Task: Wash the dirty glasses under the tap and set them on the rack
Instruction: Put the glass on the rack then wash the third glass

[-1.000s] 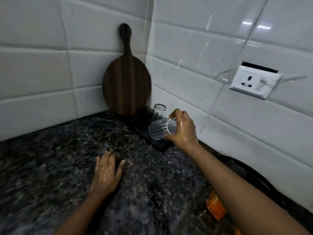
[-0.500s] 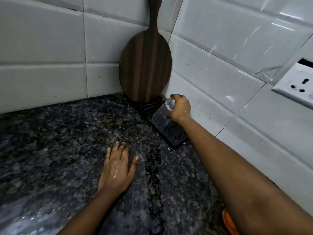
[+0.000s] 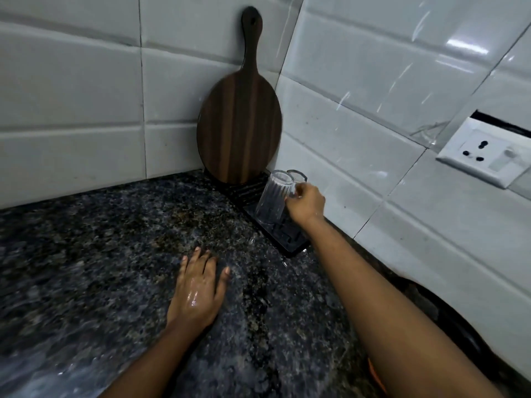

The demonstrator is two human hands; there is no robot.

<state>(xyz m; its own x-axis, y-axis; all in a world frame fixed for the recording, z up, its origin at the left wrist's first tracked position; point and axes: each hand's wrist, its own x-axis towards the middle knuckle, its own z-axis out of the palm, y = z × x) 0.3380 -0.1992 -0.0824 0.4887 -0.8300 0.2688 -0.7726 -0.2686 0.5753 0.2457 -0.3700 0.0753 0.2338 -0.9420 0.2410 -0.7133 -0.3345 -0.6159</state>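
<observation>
A clear ribbed glass (image 3: 271, 198) stands upside down on the black ridged rack (image 3: 290, 239) in the corner of the counter. My right hand (image 3: 306, 203) grips that glass at its side near the upturned base. A second clear glass (image 3: 298, 176) stands upside down just behind it, mostly hidden by the first glass and my fingers. My left hand (image 3: 198, 291) lies flat and wet on the dark granite counter (image 3: 100, 254), fingers spread, holding nothing. No tap is in view.
A dark wooden paddle board (image 3: 240, 122) leans upright in the tiled corner, its foot on the rack's far end. A white wall socket (image 3: 482, 156) is on the right wall. An orange object (image 3: 376, 377) peeks out under my right forearm.
My right hand carried the ribbed glass from tilted on its side above the rack to upside down on the rack beside the other glass. My left hand stayed flat on the counter.
</observation>
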